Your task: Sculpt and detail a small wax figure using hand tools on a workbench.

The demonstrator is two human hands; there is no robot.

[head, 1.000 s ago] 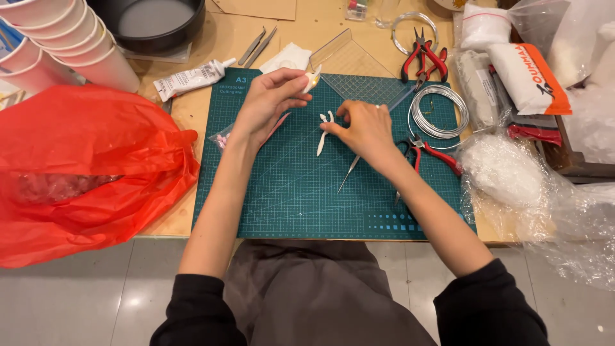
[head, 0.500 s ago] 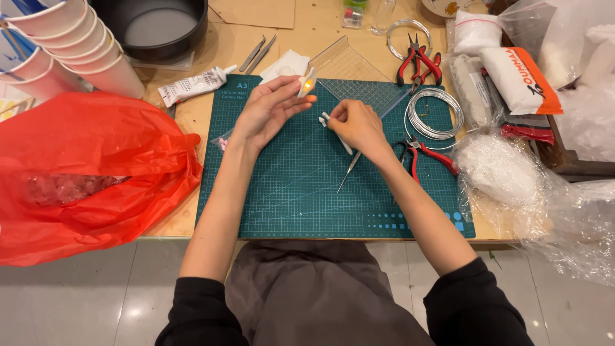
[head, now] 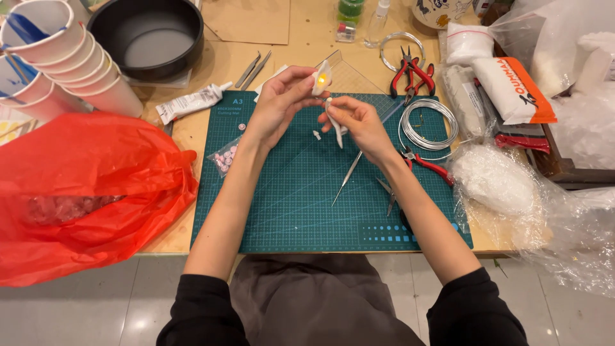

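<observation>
Wooden tabletop (head: 192, 138), crowded; green cutting mat (head: 307, 211) lies at its near centre, person seated at the near edge in black sleeves.

Left hand (head: 277, 106): raised above the far part of the mat, fingers pinched around a small white piece with a glowing orange spot (head: 322, 79). Piece is clear of the mat, held up at the fingertips.

Right hand (head: 360, 122): just right of the left hand, fingers closed on a thin white strip (head: 334, 125) that hangs down from the grip towards the mat. The upper end of the strip comes close to the lit piece; whether the two touch cannot be told.

On the mat: small white bit (head: 316, 134) just below the hands; slim metal tool (head: 347, 176) lying diagonally, right of centre; small clear bag of pink beads (head: 225, 157) at the left edge.

Right of the mat: coil of silver wire (head: 428, 123), red-handled pliers (head: 411, 74) beyond it, a second red-handled pair (head: 428, 166) nearer, clear plastic bags of white filling (head: 493, 179).

Far left: white tube (head: 192, 102), tweezers (head: 251, 69), dark round pan (head: 146, 35), stack of paper cups (head: 70, 64). Large red plastic bag (head: 83, 192) covers the near left of the table.
</observation>
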